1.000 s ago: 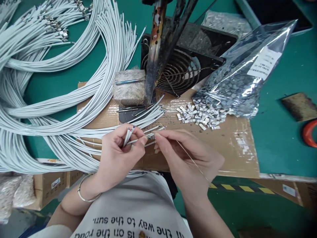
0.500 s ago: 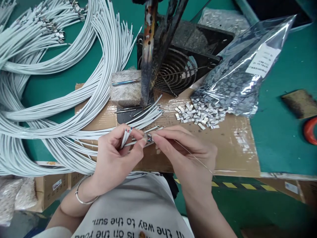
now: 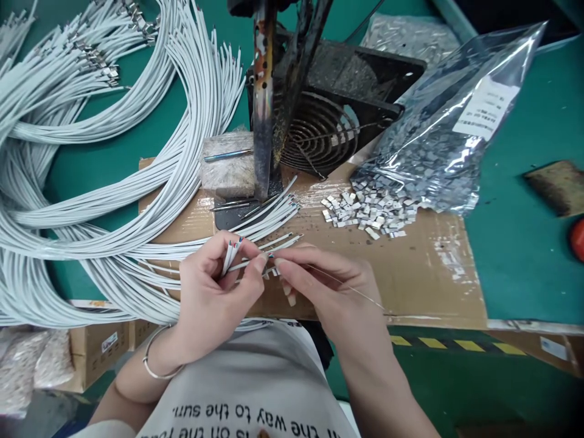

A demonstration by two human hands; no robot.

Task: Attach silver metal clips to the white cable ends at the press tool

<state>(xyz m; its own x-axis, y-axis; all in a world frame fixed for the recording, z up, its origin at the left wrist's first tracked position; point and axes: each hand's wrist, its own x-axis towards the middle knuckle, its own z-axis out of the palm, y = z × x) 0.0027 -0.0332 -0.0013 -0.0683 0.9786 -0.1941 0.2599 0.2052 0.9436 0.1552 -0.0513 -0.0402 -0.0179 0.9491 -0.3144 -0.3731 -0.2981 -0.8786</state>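
My left hand (image 3: 214, 292) is closed around a few white cable ends (image 3: 232, 250) whose stripped coloured tips stick up between its fingers. Its thumb and forefinger pinch one cable toward my right hand (image 3: 328, 286). That hand pinches the cable's tip at the point where the fingertips meet, and a thin solder wire (image 3: 351, 287) runs back across it. Both hands hover over the front of a taped cardboard sheet (image 3: 438, 267). More white cables (image 3: 114, 201) fan out from the left.
A soldering iron in a dark stand (image 3: 262, 109) rises just behind the hands, beside a black fan (image 3: 328, 128). A heap of small metal pieces (image 3: 365, 210) spills from a silver bag (image 3: 451, 121). A sponge block (image 3: 228, 164) carries tweezers. The green table (image 3: 524, 255) extends right.
Both hands have shifted slightly left and down in view, still pinching the same cable tip. The solder wire lies flatter across my right hand.
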